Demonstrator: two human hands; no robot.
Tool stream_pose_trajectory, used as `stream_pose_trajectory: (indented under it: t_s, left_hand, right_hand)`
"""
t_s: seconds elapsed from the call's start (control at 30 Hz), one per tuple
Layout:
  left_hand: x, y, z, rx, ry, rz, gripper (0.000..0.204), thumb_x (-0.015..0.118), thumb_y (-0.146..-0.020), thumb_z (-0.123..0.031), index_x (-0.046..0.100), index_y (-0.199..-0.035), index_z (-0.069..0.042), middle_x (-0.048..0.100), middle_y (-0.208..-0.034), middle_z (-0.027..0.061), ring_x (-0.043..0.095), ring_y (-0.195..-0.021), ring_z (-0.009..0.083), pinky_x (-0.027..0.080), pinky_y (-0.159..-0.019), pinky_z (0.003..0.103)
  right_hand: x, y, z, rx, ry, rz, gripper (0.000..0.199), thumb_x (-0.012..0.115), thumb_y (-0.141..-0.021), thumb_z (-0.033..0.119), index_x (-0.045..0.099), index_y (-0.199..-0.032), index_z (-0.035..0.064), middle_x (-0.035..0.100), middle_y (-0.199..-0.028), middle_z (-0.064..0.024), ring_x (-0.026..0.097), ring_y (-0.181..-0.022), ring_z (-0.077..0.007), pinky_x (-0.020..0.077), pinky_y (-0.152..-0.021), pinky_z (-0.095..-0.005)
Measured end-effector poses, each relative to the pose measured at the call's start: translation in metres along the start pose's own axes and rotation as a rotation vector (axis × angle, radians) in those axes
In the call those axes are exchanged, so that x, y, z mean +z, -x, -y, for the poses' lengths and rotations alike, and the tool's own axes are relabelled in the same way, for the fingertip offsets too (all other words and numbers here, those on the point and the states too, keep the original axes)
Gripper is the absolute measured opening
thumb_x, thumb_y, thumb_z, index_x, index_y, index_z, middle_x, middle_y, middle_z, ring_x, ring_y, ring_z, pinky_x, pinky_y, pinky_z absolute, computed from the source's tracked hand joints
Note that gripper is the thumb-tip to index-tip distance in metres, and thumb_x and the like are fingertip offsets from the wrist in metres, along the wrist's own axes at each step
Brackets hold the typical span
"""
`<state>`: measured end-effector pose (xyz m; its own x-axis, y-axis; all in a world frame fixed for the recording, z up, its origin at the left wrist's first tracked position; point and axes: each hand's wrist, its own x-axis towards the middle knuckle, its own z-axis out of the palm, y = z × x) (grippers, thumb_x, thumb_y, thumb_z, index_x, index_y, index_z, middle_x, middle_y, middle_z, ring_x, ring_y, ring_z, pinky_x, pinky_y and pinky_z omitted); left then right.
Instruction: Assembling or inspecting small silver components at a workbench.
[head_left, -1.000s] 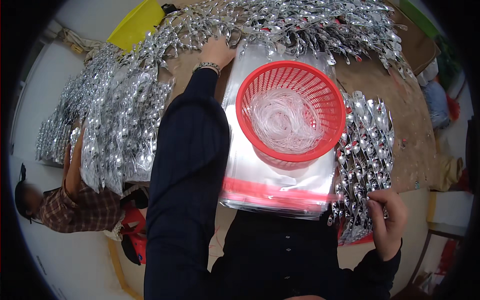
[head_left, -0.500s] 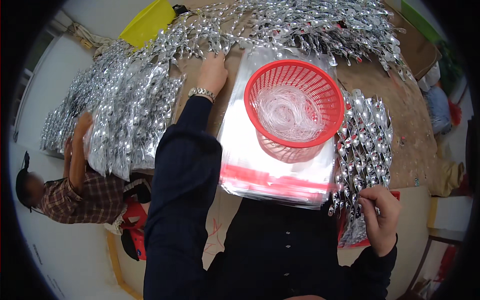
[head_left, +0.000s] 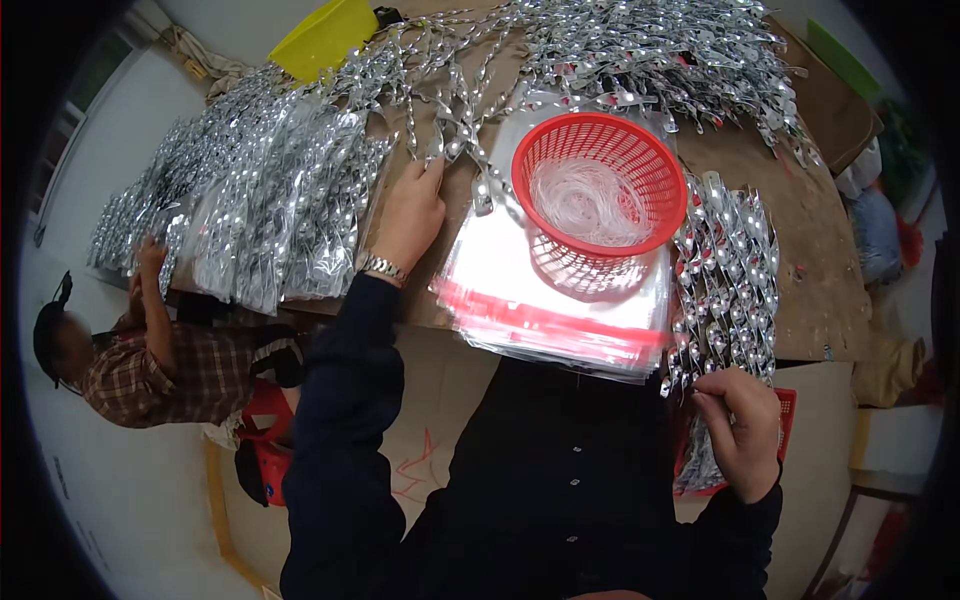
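Left fingers (head_left: 432, 180) clamp silver strips (head_left: 456, 143); right fingers (head_left: 738, 388) together; basket (head_left: 648, 170) holds clear strands (head_left: 588, 205).

1 yel. tub (head_left: 322, 42), back l. of worktop (head_left: 815, 270); 1 grn. object (head_left: 842, 58), back r.; 1 blue bag (head_left: 873, 242), far r.; 1 co-worker (head_left: 125, 390), plaid shirt (head_left: 210, 360), l.

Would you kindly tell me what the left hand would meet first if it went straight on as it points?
Probably the twisted silver strips at the fingertips of the left hand; depth is unclear, so it may be touching them.
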<state>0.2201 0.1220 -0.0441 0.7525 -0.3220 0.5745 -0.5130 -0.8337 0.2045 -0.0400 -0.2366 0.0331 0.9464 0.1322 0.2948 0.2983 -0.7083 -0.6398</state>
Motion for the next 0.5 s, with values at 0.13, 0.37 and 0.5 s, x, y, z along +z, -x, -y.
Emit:
stream_pose_trajectory:
  t_s: [0.13, 0.37, 0.5]
  left_hand:
    - [-0.027, 0.019, -0.01, -0.084, 0.02, 0.18, 0.039, 0.056, -0.078, -0.002, 0.056, -0.117, 0.0, 0.056, -0.107, 0.0201, 0.056, -0.096, 0.0384, 0.046, -0.084, 0.044]
    - [-0.041, 0.031, -0.029, 0.024, -0.073, -0.028, 0.031, 0.064, -0.079, -0.011, 0.062, -0.109, -0.004, 0.055, -0.114, 0.0201, 0.056, -0.099, 0.039, 0.046, -0.086, 0.044]
    - [-0.031, 0.016, -0.05, 0.132, -0.087, -0.063, 0.028, 0.063, -0.078, -0.008, 0.065, -0.106, -0.011, 0.055, -0.117, 0.0187, 0.055, -0.106, 0.0366, 0.046, -0.086, 0.043]
  right_hand:
    - [0.001, 0.002, 0.001, 0.011, -0.008, -0.002, 0.005, 0.062, -0.078, -0.004, 0.06, -0.083, -0.0016, 0.061, -0.073, -0.0115, 0.06, -0.065, -0.0246, 0.0439, -0.058, -0.0317]
    - [0.002, 0.006, 0.004, -0.01, -0.003, 0.042, 0.006, 0.064, -0.081, 0.003, 0.061, -0.085, 0.0007, 0.061, -0.075, -0.0124, 0.061, -0.068, -0.0303, 0.0451, -0.06, -0.0373]
    - [0.001, 0.009, 0.009, -0.018, 0.01, 0.063, 0.006, 0.064, -0.08, 0.002, 0.062, -0.085, 0.0007, 0.062, -0.076, -0.0126, 0.061, -0.068, -0.0295, 0.0461, -0.06, -0.0366]
